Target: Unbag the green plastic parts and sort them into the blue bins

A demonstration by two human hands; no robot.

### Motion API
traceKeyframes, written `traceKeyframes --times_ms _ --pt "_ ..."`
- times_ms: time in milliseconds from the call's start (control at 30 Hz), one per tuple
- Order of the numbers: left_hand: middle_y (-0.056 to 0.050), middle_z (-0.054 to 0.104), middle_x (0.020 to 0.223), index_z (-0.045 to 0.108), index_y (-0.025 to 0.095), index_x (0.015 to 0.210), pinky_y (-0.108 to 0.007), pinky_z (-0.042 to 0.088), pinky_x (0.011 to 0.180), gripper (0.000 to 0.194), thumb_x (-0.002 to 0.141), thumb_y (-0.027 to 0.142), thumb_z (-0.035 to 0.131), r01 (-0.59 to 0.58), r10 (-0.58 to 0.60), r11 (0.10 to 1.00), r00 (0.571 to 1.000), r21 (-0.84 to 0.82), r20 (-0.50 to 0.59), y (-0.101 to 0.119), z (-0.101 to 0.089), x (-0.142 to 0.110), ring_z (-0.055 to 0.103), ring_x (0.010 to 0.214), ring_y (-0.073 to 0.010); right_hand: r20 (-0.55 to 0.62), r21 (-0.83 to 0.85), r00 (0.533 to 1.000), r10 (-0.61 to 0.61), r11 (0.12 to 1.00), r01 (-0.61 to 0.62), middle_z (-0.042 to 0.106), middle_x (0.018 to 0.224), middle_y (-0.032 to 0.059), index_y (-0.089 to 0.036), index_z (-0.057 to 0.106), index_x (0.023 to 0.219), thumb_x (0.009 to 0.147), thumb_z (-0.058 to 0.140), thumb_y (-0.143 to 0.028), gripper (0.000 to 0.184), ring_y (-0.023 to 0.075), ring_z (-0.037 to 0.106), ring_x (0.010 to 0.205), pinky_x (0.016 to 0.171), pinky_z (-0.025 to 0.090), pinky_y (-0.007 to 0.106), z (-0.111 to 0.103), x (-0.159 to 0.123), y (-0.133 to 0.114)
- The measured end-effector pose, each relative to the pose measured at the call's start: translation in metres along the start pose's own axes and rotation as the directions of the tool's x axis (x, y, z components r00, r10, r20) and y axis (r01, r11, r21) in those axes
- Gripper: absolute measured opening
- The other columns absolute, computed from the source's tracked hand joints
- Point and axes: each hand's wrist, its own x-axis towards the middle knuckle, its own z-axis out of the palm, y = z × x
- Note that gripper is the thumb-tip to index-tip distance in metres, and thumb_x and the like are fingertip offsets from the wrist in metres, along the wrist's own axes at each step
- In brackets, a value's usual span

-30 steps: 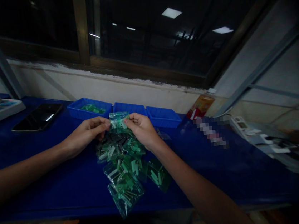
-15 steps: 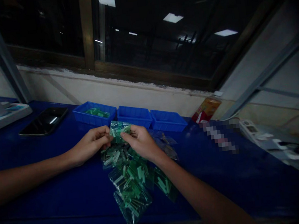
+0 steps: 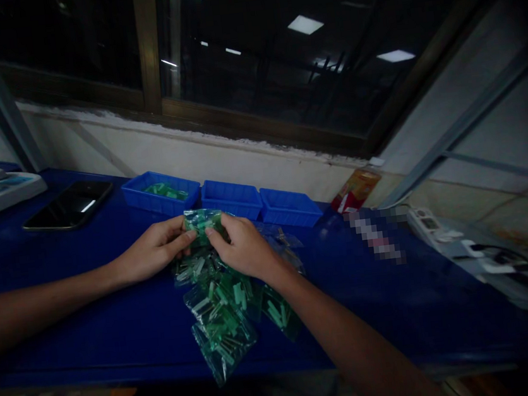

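Observation:
Between my two hands is a small green-tinted clear plastic bag (image 3: 202, 219), held up above a pile. My left hand (image 3: 159, 247) pinches its left side with the thumb across the front. On its right side my right hand (image 3: 243, 245) grips it, thumb also in front. Pale pieces show faintly inside; I cannot make out their kind. Below lie several similar bags (image 3: 225, 336) with pale green strips and thin metal-looking pins, heaped toward the table's front edge. Some clear bags (image 3: 283, 243) lie behind my right wrist.
Three blue bins stand along the wall; the left bin (image 3: 162, 203) holds green bags or pieces. A phone (image 3: 69, 206) and a white power strip (image 3: 1, 197) lie at left. An orange-red packet (image 3: 357, 190) and a white device with cables (image 3: 470, 251) are at right.
The view has shifted slightly, moving everything up and left in the picture. Both hands keep the bag, and my left thumb now lies flatter over its front.

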Motion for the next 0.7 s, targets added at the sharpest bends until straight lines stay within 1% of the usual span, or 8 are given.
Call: traceKeyframes --times_ms 133,200,300,367,467,567,633,700 --pt "0.002 0.050 0.066 0.054 0.015 0.084 -0.020 0.038 0.051 0.022 0.081 0.036 0.048 0.018 -0.015 0.999 0.997 -0.042 0.072 -0.0036 0.0002 -0.0023 0.046 0.058 -0.0104 0.010 -0.071 1.000 -0.004 0.997 0.005 0.053 0.062 0.0017 -0.018 0.048 0.071 0.084 0.037 -0.032 0.022 0.0121 0.046 0.053 0.049 0.030 0.027 0.0010 -0.0002 0.0024" --pt "0.001 0.052 0.068 0.053 0.015 0.084 -0.021 0.038 0.052 0.023 0.081 0.037 0.048 0.023 -0.019 0.999 0.996 -0.045 0.086 -0.0042 0.0000 -0.0027 0.048 0.059 -0.0108 0.018 -0.096 1.000 -0.003 0.995 0.004 0.054 0.063 0.0021 -0.018 0.048 0.071 0.085 0.036 -0.032 0.023 0.0122 0.047 0.054 0.051 0.030 0.027 0.0016 -0.0003 0.0029" --pt "0.002 0.050 0.063 0.051 0.014 0.075 -0.020 0.037 0.050 0.025 0.082 0.037 0.047 0.023 -0.024 1.000 0.998 0.021 0.054 -0.0029 -0.0014 -0.0016 0.046 0.055 -0.0100 0.028 -0.116 1.000 -0.014 0.993 0.017 0.055 0.064 0.0027 -0.017 0.049 0.073 0.085 0.035 -0.031 0.023 0.0125 0.049 0.057 0.054 0.031 0.027 0.0013 -0.0003 0.0022" --pt "0.003 0.047 0.058 0.049 0.014 0.067 -0.020 0.035 0.049 0.029 0.083 0.038 0.045 0.028 -0.030 0.996 0.999 0.080 0.018 -0.0017 -0.0031 0.0001 0.045 0.052 -0.0094 0.030 -0.125 0.999 -0.029 0.992 0.033 0.056 0.066 0.0031 -0.017 0.050 0.075 0.085 0.035 -0.031 0.023 0.0128 0.050 0.059 0.055 0.032 0.027 0.0004 0.0000 0.0010" --pt "0.002 0.049 0.058 0.051 0.014 0.064 -0.021 0.038 0.052 0.034 0.085 0.038 0.040 0.028 -0.029 0.993 1.000 0.110 0.004 -0.0011 -0.0051 0.0027 0.047 0.053 -0.0097 0.037 -0.133 0.998 -0.050 0.990 0.055 0.057 0.069 0.0036 -0.017 0.050 0.077 0.085 0.035 -0.030 0.022 0.0134 0.052 0.062 0.058 0.034 0.027 -0.0003 0.0002 -0.0004" --pt "0.001 0.052 0.061 0.052 0.014 0.068 -0.022 0.041 0.055 0.029 0.084 0.035 0.041 0.001 -0.001 0.998 1.000 0.064 -0.010 -0.0025 -0.0049 0.0041 0.050 0.056 -0.0101 0.072 -0.134 0.994 -0.078 0.987 0.087 0.059 0.072 0.0041 -0.017 0.051 0.078 0.084 0.037 -0.028 0.019 0.0144 0.054 0.066 0.061 0.036 0.027 0.0017 -0.0005 -0.0005" --pt "0.001 0.054 0.064 0.052 0.014 0.075 -0.023 0.044 0.057 0.022 0.083 0.032 0.044 -0.027 0.027 1.000 0.999 -0.011 -0.031 -0.0034 -0.0035 0.0042 0.052 0.057 -0.0103 0.097 -0.140 0.992 -0.084 0.985 0.097 0.059 0.072 0.0042 -0.017 0.052 0.079 0.083 0.039 -0.027 0.016 0.0151 0.054 0.067 0.060 0.036 0.028 0.0043 -0.0015 0.0003" --pt "0.000 0.057 0.067 0.052 0.014 0.082 -0.025 0.046 0.061 0.015 0.081 0.029 0.048 -0.049 0.044 0.995 0.998 -0.092 -0.053 -0.0032 -0.0019 0.0035 0.054 0.061 -0.0111 0.096 -0.147 0.992 -0.080 0.985 0.093 0.060 0.074 0.0044 -0.017 0.053 0.082 0.081 0.041 -0.027 0.015 0.0157 0.054 0.068 0.060 0.037 0.028 0.0067 -0.0026 0.0016"
